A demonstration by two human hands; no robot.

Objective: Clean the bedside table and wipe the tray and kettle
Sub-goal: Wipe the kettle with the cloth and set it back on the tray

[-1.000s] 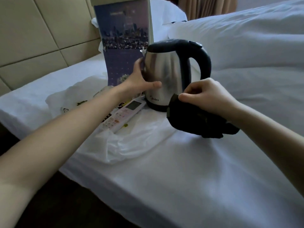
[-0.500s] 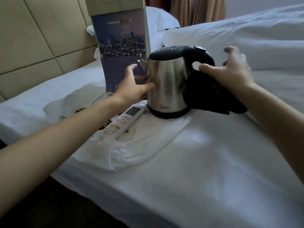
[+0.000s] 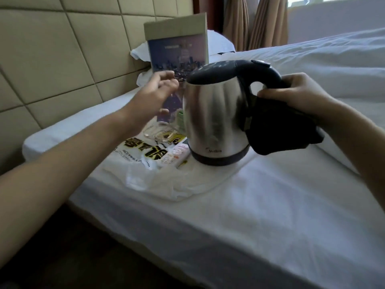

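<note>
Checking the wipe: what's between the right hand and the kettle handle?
A dark cloth, pressed by the right hand against the kettle handle, in the head view.

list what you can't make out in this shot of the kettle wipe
Head view only:
- Kettle handle, lower part: covered by the cloth and right hand.
- Left hand: motion-blurred, finger pose unclear.
- Remote: far end hidden behind the kettle, buttons too blurred to read.
- Tray and bedside table: out of frame.

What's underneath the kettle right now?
The kettle stands on a white plastic bag spread over the bed sheet. A remote lies beside its base. Whatever is directly under the base is hidden.
</note>
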